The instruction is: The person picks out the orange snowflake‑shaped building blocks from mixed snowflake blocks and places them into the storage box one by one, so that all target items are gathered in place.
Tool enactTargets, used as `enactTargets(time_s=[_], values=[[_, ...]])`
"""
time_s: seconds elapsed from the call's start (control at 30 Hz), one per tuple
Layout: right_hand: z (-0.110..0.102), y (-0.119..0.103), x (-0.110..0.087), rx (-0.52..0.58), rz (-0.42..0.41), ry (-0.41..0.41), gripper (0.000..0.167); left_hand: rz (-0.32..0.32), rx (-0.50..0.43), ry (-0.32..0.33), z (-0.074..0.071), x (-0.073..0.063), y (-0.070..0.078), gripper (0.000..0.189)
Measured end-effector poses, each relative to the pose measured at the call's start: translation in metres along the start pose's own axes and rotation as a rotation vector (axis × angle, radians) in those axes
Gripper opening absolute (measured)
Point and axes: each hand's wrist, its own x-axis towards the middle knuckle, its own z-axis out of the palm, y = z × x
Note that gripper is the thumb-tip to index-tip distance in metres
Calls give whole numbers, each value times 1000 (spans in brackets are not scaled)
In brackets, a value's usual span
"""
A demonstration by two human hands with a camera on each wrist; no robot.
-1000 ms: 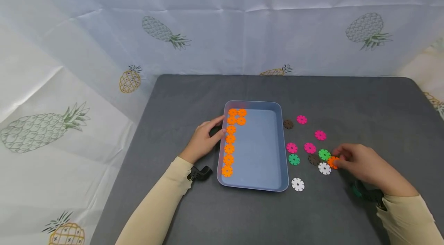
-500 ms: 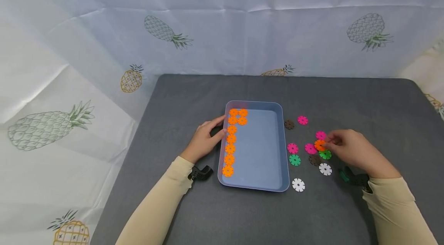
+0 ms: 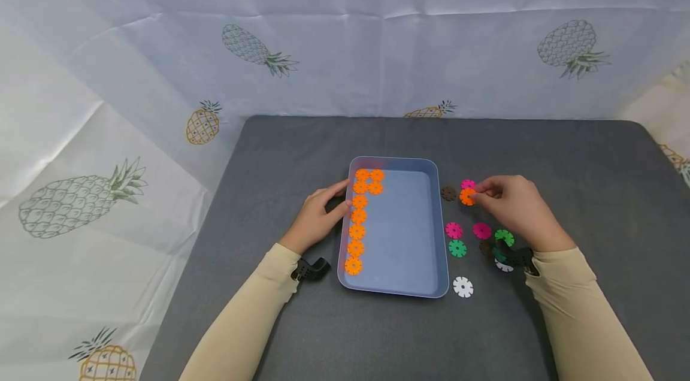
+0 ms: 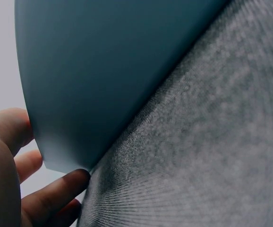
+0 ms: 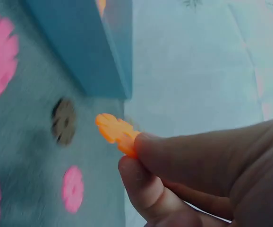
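An orange notched plastic disc [image 3: 467,197] is pinched between the thumb and fingers of my right hand [image 3: 514,208]. In the right wrist view the orange disc [image 5: 116,133] is tilted and raised above the table. My left hand [image 3: 318,220] rests its fingertips and thumb against the left wall of a blue-grey tray [image 3: 396,293]. Several orange discs [image 3: 357,231] lie inside along the tray's left side, one column with a short second column at the far end. From the left wrist, the fingers [image 4: 56,195] touch the tray's outer wall [image 4: 98,71].
Right of the tray lie pink discs [image 3: 482,230], a brown disc [image 3: 448,193], a teal disc [image 3: 457,248], a light green disc [image 3: 504,236] and a white disc [image 3: 463,287]. The right wrist strap partly covers other discs. A pineapple-print cloth [image 3: 345,63] hangs behind the grey table [image 3: 302,141].
My right hand has lifted the orange disc from beside the white and green ones and carried it left and away, towards the far pink disc. My left hand has stayed at the tray.
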Motion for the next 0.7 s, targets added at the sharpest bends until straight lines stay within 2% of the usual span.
enactTargets(time_s=[0.3,0.7], values=[[18,-37,18,60,-25,42,21,-10,-2,6,-1,0,2,54],[53,-69,39,143,-33,-9,19,0,-15,3,-1,0,3,55]])
